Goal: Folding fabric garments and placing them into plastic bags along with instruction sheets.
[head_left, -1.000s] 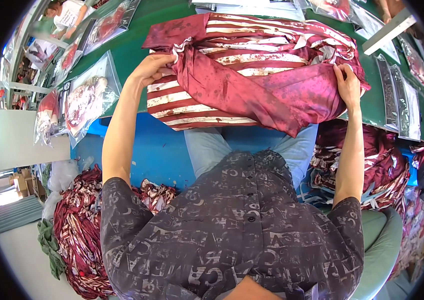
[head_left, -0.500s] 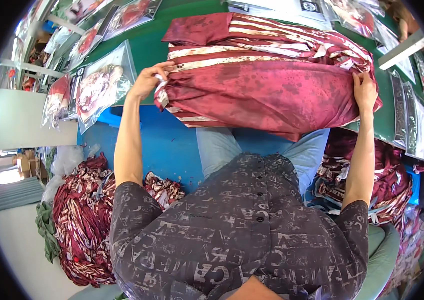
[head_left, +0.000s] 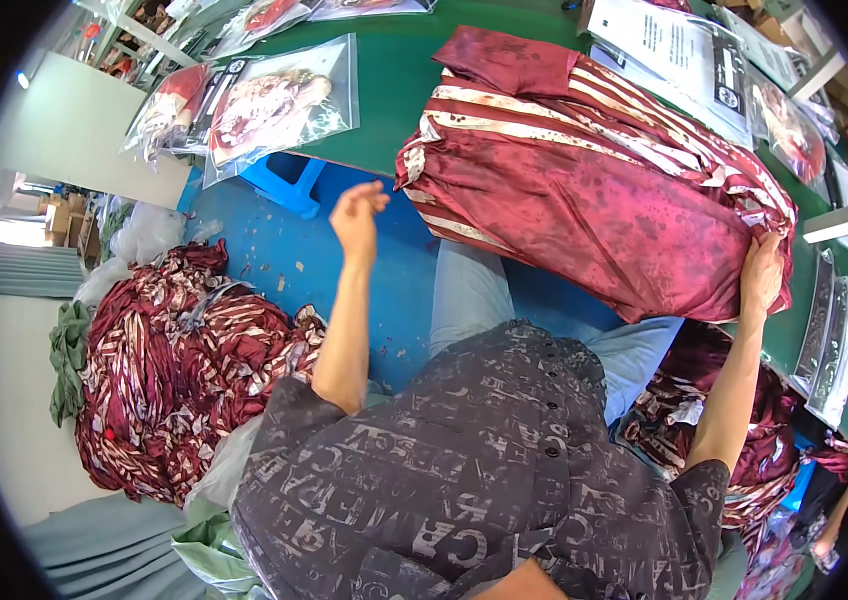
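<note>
A dark red garment with cream stripes and dark blotches (head_left: pixel 584 200) lies folded lengthwise on the green table, its near edge hanging over the side above my knees. At its right end my right hand (head_left: pixel 764 272) pinches the cloth along the edge. My left hand (head_left: pixel 357 222) is off the garment, in the air to the left of its left end. Its fingers are loosely bent and apart, with nothing seen in them. The cloth's gathered left end (head_left: pixel 412 160) is the part nearest to that hand.
Clear plastic packets of printed cloth (head_left: pixel 279 105) lie on the green table (head_left: pixel 394 60), with white sheets (head_left: pixel 659 60) behind the garment. A big heap of similar garments (head_left: pixel 184 370) is on the floor at left, another pile (head_left: pixel 754 400) at right. A blue stool (head_left: pixel 289 185) stands under the table.
My left hand has let go of the garment's left end and moved away from it, down toward me. My right hand still grips the right end. The view has turned leftward.
</note>
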`<state>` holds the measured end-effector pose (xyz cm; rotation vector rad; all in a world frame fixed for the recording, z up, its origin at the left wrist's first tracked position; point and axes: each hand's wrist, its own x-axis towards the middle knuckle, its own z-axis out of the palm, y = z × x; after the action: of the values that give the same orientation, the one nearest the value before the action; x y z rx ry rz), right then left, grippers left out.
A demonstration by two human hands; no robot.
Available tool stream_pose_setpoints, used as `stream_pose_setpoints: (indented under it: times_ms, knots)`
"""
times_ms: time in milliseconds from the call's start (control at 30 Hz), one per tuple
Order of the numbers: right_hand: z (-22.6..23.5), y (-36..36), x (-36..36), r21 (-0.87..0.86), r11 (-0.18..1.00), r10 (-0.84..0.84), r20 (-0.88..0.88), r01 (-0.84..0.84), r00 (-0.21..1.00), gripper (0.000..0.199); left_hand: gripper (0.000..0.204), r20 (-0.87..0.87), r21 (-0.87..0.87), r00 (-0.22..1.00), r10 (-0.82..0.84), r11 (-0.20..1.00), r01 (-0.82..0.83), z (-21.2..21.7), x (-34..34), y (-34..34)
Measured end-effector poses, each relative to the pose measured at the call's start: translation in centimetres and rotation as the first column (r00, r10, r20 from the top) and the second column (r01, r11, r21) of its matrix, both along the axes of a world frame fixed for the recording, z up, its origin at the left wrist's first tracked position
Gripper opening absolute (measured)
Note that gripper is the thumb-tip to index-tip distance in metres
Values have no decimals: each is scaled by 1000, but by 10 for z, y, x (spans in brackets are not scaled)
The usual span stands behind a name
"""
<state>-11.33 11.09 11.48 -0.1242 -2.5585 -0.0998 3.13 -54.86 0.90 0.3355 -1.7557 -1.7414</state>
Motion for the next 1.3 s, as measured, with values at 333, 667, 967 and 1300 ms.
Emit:
stream_pose_setpoints:
  times_ms: [333,667,967,1300]
  knots:
    - [42,-25,61,-198,883,456,142,-426,878,39,42,376,-667,901,215,738,103,-67,-23,39]
    - [-21,-78,128,25,775,615,203,-631,762,69,46,-197,-890,977,84,403,-214,35,-7,49]
    - [42,-80,114,-429,773,621,361,-468,696,41,29,144,-850,876,-461,395,348,130,-36,24]
    - [153,-66,-75,-573,775,595,518,-266,615,36,34,150,-166,985,-92,979,116,193,-212,22]
